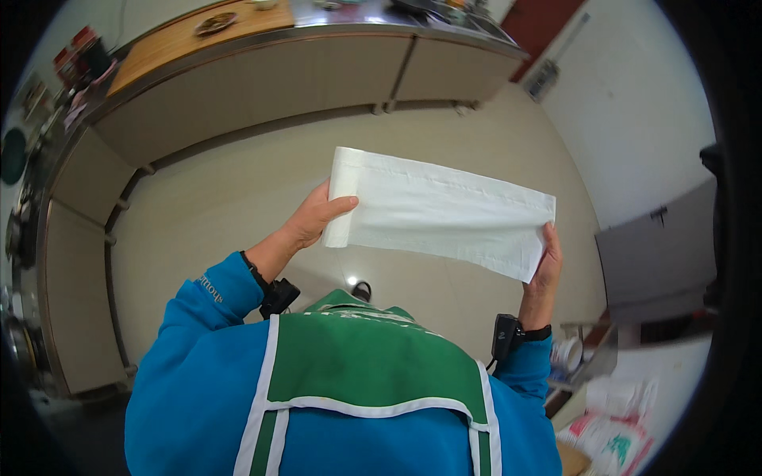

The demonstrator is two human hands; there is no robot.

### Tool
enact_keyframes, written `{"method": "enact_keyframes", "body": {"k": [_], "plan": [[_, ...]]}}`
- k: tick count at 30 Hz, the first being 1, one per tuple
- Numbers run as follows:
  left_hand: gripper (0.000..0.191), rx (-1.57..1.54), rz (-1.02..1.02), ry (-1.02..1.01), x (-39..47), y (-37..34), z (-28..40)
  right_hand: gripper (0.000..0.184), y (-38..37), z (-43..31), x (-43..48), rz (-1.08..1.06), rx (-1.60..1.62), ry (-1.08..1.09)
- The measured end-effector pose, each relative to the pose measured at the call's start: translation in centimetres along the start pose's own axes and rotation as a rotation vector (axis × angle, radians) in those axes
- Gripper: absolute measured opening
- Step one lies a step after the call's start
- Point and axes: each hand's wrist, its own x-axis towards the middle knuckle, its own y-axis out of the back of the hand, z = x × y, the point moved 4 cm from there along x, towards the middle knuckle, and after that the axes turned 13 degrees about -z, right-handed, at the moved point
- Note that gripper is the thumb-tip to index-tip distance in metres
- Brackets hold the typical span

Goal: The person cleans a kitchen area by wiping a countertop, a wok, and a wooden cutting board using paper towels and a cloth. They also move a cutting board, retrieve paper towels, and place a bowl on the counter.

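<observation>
A white roll of thin sheet material (pixel 446 208), perhaps plastic bags or film, is partly unrolled between my hands. My left hand (pixel 318 215) grips the rolled end, its thumb lying across the front of the roll. At the loose end, my right hand (pixel 546 259) holds the lower right edge, with the thumb near the sheet's border and some fingers hidden behind it. The stretched length slants down to the right over the tiled floor. Both wrists wear black straps with small black devices.
A counter with beige cabinets (pixel 256 83) curves along the front and left, bearing a wooden board (pixel 161 53) and a plate of food (pixel 215 24). Right are a white wall (pixel 631 95) and a grey panel (pixel 661 256). Plastic packages (pixel 613 440) lie at lower right.
</observation>
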Motion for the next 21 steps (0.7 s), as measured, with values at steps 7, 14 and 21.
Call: {"method": "enact_keyframes", "body": {"k": [7,14,21], "plan": [[0.054,0.522,0.38,-0.206,-3.4,10.5,10.4,0.027,-13.7,8.8,14.1,-0.67,0.3,-0.008],[0.041,0.987,0.545,-0.104,-2.9,21.3,22.2,0.035,-30.9,19.6,24.7,-1.053,-0.9,-0.034],[0.042,0.914,0.878,-0.096,-6.1,34.5,27.7,0.028,-46.7,26.8,33.5,-1.367,-0.769,-0.253]]}}
